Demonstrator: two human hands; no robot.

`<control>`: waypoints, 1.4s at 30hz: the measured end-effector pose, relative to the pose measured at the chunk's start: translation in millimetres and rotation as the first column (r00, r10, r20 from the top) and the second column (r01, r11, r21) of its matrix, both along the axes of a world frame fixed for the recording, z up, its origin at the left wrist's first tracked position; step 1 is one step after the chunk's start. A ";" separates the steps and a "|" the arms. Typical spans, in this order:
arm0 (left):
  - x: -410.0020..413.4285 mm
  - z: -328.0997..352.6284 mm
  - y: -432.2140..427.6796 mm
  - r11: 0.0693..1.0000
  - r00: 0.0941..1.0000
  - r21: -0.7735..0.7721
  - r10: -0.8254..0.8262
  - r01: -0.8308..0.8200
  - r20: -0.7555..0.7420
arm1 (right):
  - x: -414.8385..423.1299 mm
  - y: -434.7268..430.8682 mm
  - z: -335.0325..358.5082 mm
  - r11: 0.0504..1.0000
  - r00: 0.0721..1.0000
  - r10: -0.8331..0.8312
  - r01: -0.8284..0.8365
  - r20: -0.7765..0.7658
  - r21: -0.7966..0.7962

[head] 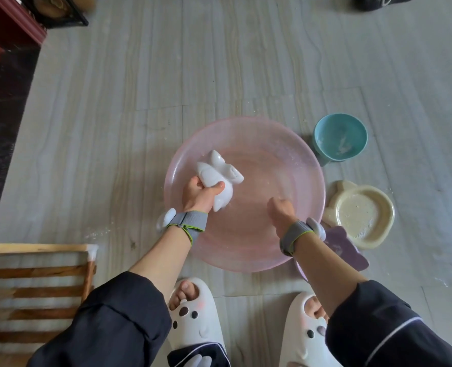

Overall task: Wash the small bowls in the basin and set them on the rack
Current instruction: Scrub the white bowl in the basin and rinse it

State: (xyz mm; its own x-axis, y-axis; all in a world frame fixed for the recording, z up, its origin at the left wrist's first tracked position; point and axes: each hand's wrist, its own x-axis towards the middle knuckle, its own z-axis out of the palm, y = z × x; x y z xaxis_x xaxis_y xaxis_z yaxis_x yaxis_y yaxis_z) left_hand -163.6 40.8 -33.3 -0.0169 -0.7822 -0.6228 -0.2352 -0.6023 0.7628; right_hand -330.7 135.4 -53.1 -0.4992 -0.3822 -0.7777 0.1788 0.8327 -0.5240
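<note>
Small white bowl (214,172), moulded in a cat-like shape with pointed ears, is gripped in my left hand (199,194): thumb across its near side, fingers curled round the far side. It is held tilted above the left part of the pink translucent basin (248,125), which stands on the pale tiled floor (166,75). My right hand (281,207) reaches down into the right half of the basin with its back toward the camera. The fingers point away and are hidden, so I cannot tell whether it is open or closed, or whether it touches the bottom.

Three more bowls wait on the floor to the right of the basin. A teal bowl (340,139) stands upright just beside the far right rim, with whitish residue inside. A cream cat-eared dish (362,213) sits beside the near right rim, also soiled. A purple dish (348,247) lies partly under my right forearm.

The wooden slatted rack (36,271) is on the floor at my lower left, well apart from the basin. Grey wristbands (189,221) wrap both wrists, and my feet are in white slippers (193,313) just in front of the basin.
</note>
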 end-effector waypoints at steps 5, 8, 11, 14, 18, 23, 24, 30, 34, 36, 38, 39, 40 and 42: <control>-4.4 23.2 2.7 0.995 0.999 0.097 0.024 -0.021 -0.028 | 13.6 -3.9 -0.7 0.991 0.972 -0.130 0.134 0.194 -0.008; -5.6 26.2 3.5 0.989 0.998 0.138 0.057 -0.052 -0.030 | 18.5 -5.9 7.4 0.940 0.834 -0.233 0.326 0.501 -0.105; -1.0 27.3 1.4 0.976 0.992 0.199 0.107 -0.092 -0.064 | 12.8 -0.3 3.4 0.973 0.916 -0.130 0.191 0.379 -0.129; 5.5 32.7 2.5 0.946 0.984 0.324 0.073 -0.016 -0.163 | 3.5 6.6 1.2 0.979 0.924 -0.150 0.189 0.352 -0.081; 15.4 34.4 10.0 0.883 0.955 0.434 -0.049 0.178 -0.292 | 4.2 7.1 -1.7 0.975 0.796 -0.151 0.217 0.587 -0.044; 16.8 32.5 13.5 0.843 0.935 0.461 -0.125 0.277 -0.332 | 10.6 5.5 -3.6 0.900 0.588 -0.185 0.423 0.788 -0.105; 13.4 32.7 15.0 0.849 0.941 0.469 -0.093 0.246 -0.326 | 13.1 4.2 -3.3 0.885 0.584 -0.201 0.452 0.787 -0.109; -10.6 34.7 26.7 0.911 0.918 0.413 0.153 0.012 -0.365 | 26.2 -12.4 2.0 0.820 0.665 -0.363 0.560 0.653 -0.115; -18.1 34.7 36.6 0.918 0.911 0.392 0.211 -0.059 -0.355 | 28.6 -18.0 -3.5 0.807 0.702 -0.421 0.579 0.574 -0.117; -18.9 35.0 38.4 0.928 0.907 0.364 0.219 -0.080 -0.359 | 30.9 -18.8 -3.1 0.796 0.712 -0.446 0.592 0.542 -0.123; -18.3 35.5 39.2 0.938 0.912 0.344 0.184 -0.050 -0.368 | 33.1 -19.8 0.6 0.794 0.726 -0.450 0.592 0.520 -0.139; -17.8 36.3 39.6 0.940 0.913 0.339 0.166 -0.033 -0.372 | 34.1 -20.5 3.0 0.801 0.740 -0.433 0.578 0.515 -0.157; -17.1 36.7 38.9 0.941 0.915 0.336 0.160 -0.028 -0.372 | 35.0 -21.2 2.2 0.807 0.755 -0.408 0.561 0.514 -0.184; -15.9 38.0 35.1 0.938 0.914 0.344 0.177 -0.045 -0.365 | 38.2 -20.6 6.5 0.818 0.774 -0.332 0.521 0.539 -0.245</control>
